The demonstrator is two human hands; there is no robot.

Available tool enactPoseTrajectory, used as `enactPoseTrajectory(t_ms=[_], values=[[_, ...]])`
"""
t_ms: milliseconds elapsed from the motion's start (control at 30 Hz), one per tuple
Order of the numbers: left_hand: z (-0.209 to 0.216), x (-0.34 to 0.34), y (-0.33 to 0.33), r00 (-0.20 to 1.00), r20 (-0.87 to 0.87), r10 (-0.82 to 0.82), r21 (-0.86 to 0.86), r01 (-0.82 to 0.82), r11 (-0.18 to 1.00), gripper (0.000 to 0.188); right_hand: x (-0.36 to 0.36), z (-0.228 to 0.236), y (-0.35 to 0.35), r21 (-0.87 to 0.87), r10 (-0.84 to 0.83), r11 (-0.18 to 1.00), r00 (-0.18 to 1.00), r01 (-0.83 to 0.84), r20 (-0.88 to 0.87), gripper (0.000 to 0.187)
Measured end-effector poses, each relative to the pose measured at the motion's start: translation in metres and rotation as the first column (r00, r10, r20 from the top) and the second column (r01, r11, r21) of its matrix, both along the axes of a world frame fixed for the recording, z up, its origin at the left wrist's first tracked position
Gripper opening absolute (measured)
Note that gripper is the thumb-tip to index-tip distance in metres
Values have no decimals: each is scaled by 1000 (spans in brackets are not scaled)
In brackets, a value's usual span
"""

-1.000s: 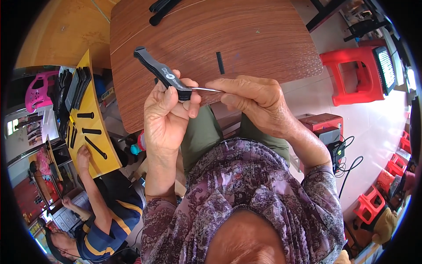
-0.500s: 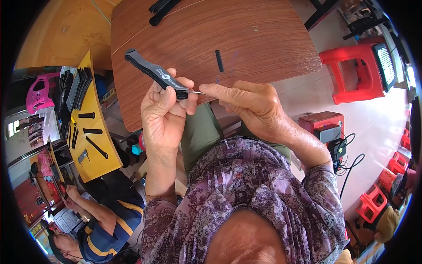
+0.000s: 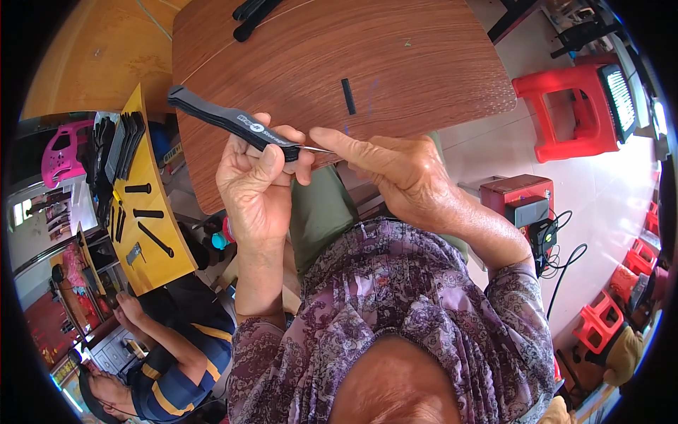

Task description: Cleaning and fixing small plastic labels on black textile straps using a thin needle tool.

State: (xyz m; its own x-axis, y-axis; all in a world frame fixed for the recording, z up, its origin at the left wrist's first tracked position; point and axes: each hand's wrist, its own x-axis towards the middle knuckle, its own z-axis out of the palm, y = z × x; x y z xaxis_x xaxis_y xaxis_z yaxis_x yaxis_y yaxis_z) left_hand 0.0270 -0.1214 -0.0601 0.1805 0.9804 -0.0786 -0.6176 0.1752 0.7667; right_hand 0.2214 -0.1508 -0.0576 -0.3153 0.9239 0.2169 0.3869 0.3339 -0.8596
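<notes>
My left hand [image 3: 254, 191] is closed around one end of a stack of black and grey straps [image 3: 219, 121] with white printing on top. The stack's other end sticks out to the upper left over the brown table [image 3: 438, 63]. My right hand [image 3: 406, 169] pinches a thin, pointed metal tool [image 3: 318, 149], its forefinger stretched along it. The tool's tip meets the end of the stack by my left fingertips; whether it goes in between the straps I cannot tell. A short black strip [image 3: 348, 96] lies on the table beyond my hands.
More black straps [image 3: 254, 18] lie at the table's far edge. On the left, a yellow board [image 3: 159, 244] carries several straps, and a person [image 3: 169, 360] sits near it. A red stool [image 3: 558, 120] and a red box [image 3: 519, 194] with cables stand at right.
The strap stack has swung slightly left and lies flatter, my left hand moving with it. My right hand has shifted a little, and more of the metal tool shows. The nearby person's hands have moved.
</notes>
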Motion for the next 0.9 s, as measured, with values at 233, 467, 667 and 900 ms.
enactPoseTrajectory(t_ms=[233,467,667,900], values=[[1,-2,1,990,-129,55,91,-43,995,36,-3,4,2,-29,83,996,996,-84,-38,66],[0,-2,-1,971,-227,75,104,-52,993,40,-2,6,1,-124,149,981,988,-152,-38,67],[2,1,-6,963,-256,81,46,-72,996,39,-4,2,-1,-102,118,988,993,-119,-7,66],[-9,-9,2,989,-133,-70,-57,62,996,36,-4,3,2,-310,159,929,975,-200,-153,66]])
